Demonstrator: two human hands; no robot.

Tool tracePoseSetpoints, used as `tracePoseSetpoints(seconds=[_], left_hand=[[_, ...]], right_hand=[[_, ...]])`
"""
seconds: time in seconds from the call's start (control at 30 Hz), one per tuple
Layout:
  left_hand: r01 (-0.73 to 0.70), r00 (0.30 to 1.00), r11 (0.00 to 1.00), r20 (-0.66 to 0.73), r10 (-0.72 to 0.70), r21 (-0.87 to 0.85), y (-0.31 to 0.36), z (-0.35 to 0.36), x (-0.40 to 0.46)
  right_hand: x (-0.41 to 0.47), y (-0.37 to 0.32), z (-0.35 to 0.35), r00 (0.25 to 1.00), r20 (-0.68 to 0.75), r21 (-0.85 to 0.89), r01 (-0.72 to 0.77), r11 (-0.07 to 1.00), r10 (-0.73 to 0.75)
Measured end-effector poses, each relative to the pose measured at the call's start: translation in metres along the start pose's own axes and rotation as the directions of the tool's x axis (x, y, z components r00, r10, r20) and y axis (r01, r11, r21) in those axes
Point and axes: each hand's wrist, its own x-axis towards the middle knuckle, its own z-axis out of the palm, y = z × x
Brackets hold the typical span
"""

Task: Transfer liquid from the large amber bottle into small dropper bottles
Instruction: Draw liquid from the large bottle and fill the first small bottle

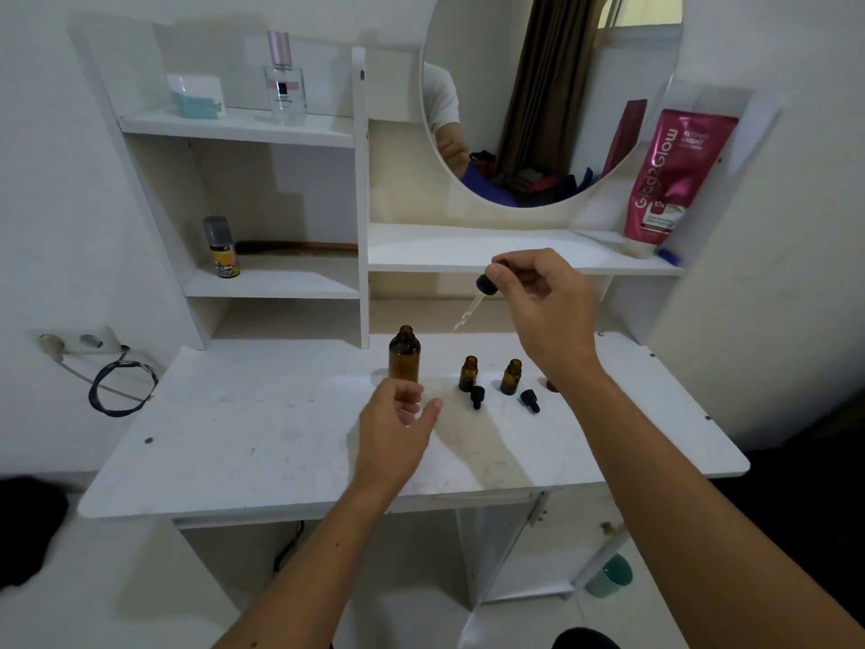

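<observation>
Nearest me, my left hand [398,414] hovers just above the white tabletop [234,442], fingers loosely curled and holding nothing, right in front of the large amber bottle [404,354]. That bottle stands upright and uncapped, its mouth open.

To its right stand two small dropper bottles [468,373] and [511,377], both open, each with its black dropper cap [476,396], [530,400] lying on the table just in front of it. A further brownish thing peeks out from behind my right wrist; I can't tell what it is.

Above and behind them, my right hand [538,297] pinches the black bulb of the big bottle's dropper [487,284], its glass pipette [463,318] angled down toward the large bottle, clear of its mouth. Whether the pipette is loaded I can't make out.

My reading: opening everything is done, and the actual transferring is either starting or mid-way. I can't see liquid levels in the small bottles. Filling and recapping all remain.
</observation>
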Motion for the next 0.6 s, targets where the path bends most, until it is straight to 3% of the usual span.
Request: tracePoseSetpoints(seconds=[0.17,0.6], left_hand=[[-0.011,0.994,1.0,0.112,0.011,0.001,0.006,0.023,0.003],[-0.048,0.991,0.999,0.129,0.045,0.021,0.01,0.064,0.035]], right_hand=[[-0.01,0.019,-0.014,0.999,-0.011,0.008,-0.042,0.999,0.042],[-0.023,0.051,-0.008,0.991,-0.004,0.038,-0.135,0.99,0.135]])
